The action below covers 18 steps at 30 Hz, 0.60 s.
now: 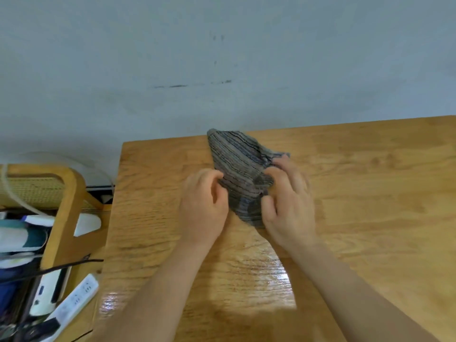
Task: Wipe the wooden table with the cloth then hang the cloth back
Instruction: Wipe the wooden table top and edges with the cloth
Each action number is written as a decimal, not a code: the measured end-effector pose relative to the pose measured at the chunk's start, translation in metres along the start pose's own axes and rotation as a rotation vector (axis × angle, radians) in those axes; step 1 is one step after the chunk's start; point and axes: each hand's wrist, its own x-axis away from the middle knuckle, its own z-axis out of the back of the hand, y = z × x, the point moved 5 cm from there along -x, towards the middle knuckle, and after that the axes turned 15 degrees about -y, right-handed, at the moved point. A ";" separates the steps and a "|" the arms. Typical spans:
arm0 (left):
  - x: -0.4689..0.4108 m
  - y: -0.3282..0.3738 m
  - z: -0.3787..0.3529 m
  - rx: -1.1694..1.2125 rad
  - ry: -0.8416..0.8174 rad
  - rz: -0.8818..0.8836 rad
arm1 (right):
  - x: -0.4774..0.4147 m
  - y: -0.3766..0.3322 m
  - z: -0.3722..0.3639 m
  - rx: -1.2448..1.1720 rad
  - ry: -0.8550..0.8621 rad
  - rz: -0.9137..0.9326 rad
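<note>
Head view, looking down: a grey striped cloth (pixel 240 166) lies bunched on the wooden table (pixel 357 193), near the table's far edge by the pale wall (pixel 222 58), with one pointed corner reaching that edge. Both hands are on it. The left hand (pixel 203 206) sits at the cloth's left side, its fingers curled inward, and the fingertips (pixel 219 175) pinch the fabric's edge against the thumb. The right hand (pixel 288 203) is at the cloth's right side and near corner; its fingers (pixel 281 164) are bent over the folds and its thumb presses in from below, so that a gathered part of the cloth is gripped between them. This hand is somewhat blurred, so the exact lie of each finger cannot be told. Both forearms stretch over the glossy tabletop. To the left of the table stands a wooden chair (pixel 66 193) with a woven back, and below it lies a white power strip (pixel 74 299) among other clutter.
</note>
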 end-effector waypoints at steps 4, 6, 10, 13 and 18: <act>0.031 -0.024 -0.025 -0.285 -0.047 0.147 | -0.033 -0.012 -0.052 0.345 -0.484 0.264; 0.025 -0.024 -0.029 -0.327 -0.061 0.158 | -0.065 -0.004 -0.064 0.365 -0.550 0.238; 0.021 -0.026 -0.029 -0.375 -0.080 0.194 | -0.147 -0.024 -0.083 0.428 -0.484 0.143; 0.020 -0.025 -0.029 -0.371 -0.104 0.180 | -0.190 -0.045 -0.102 0.427 -0.575 0.114; 0.021 -0.029 -0.027 -0.391 -0.125 0.191 | -0.194 -0.035 -0.098 0.381 -0.600 0.149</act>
